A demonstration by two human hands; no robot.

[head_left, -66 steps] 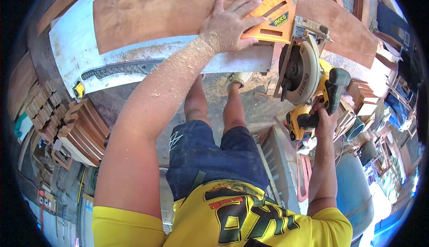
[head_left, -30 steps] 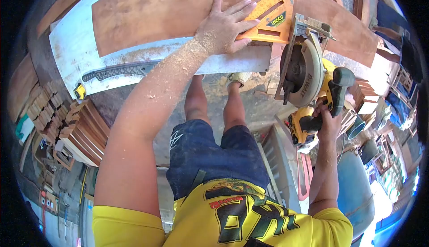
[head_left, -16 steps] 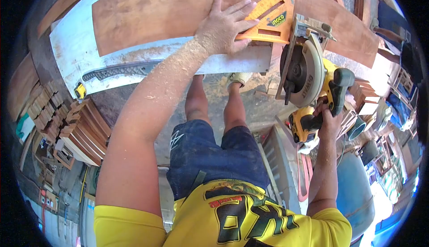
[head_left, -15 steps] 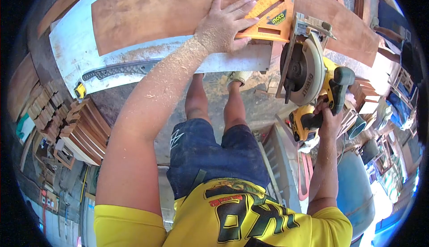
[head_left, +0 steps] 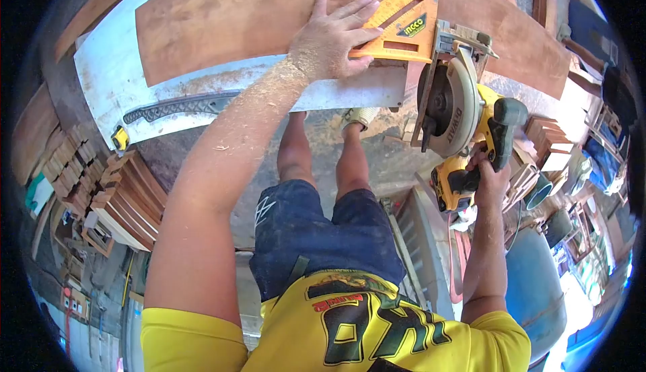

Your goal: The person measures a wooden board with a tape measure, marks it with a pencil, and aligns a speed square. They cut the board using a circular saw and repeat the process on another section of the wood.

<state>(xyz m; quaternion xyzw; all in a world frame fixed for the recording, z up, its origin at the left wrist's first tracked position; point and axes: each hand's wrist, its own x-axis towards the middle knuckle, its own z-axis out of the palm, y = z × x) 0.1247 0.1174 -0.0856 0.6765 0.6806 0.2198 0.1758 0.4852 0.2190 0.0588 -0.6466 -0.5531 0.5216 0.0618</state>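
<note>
My left hand lies flat with fingers spread on a long brown wooden board. Its fingertips and thumb press on the edge of an orange speed square, and sawdust coats the wrist and forearm. My right hand is wrapped round the rear handle of a yellow and black circular saw. The front of the saw's base rests at the board's near edge, against the right side of the square. Its cutting edge is hidden under the guard and base.
Under the board is a white work surface, with a dark serrated strip and a yellow tape measure on it. Stacked wood pieces stand at the left. More wood and a blue drum are at the right.
The speed square, my left hand and the circular saw have shifted slightly to the left together. Both hands keep the same hold.
</note>
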